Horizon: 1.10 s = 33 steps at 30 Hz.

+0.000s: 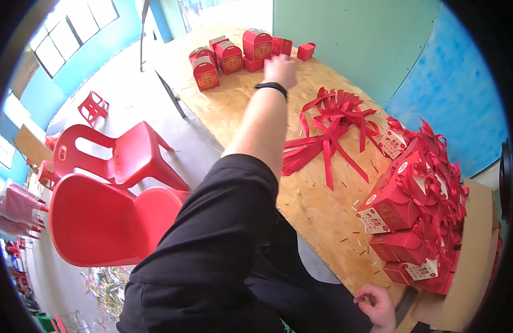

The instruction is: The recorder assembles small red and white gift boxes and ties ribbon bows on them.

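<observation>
My left hand [281,71], with a black band at the wrist, reaches to the far part of the wooden table, beside an upright red gift box [258,44]. Just left of its fingertips is a low red box [253,64]. Those fingers are mostly hidden by the back of the hand, so I cannot make out a grip. My right hand [377,308] is low at the table's near edge, fingers loosely curled and thumb apart, with nothing visible in it. Between the hands lies a tangle of red ribbons [328,130].
More red handled boxes [205,73] stand at the far left of the table [309,213]. Ribbon-tied red and white boxes [398,202] are piled at the right, beside a cardboard panel [473,244]. Red plastic chairs [90,222] stand on the floor at left.
</observation>
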Available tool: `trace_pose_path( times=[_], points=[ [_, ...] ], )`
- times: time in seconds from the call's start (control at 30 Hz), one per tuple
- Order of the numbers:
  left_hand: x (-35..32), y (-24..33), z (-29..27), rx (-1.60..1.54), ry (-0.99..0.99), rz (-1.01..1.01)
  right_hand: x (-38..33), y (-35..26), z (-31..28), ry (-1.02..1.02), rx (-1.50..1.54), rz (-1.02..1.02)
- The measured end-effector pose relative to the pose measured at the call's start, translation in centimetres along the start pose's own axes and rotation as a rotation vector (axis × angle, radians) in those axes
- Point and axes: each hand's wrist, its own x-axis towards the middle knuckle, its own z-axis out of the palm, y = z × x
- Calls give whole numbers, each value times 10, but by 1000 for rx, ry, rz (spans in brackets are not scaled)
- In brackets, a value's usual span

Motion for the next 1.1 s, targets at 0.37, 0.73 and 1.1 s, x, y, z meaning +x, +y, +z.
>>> trace_pose_path(
  times=[0.37, 0.73, 1.1],
  points=[
    [-42, -209, -4, 207, -84, -516, 21, -15, -6, -76, -72, -60],
    [-41, -146, -33, 436, 28, -201, 26, -29, -9, -135, -122, -42],
    [65, -84, 98, 4, -82, 148, 24, -38, -11, -154, -119, -53]
  ],
)
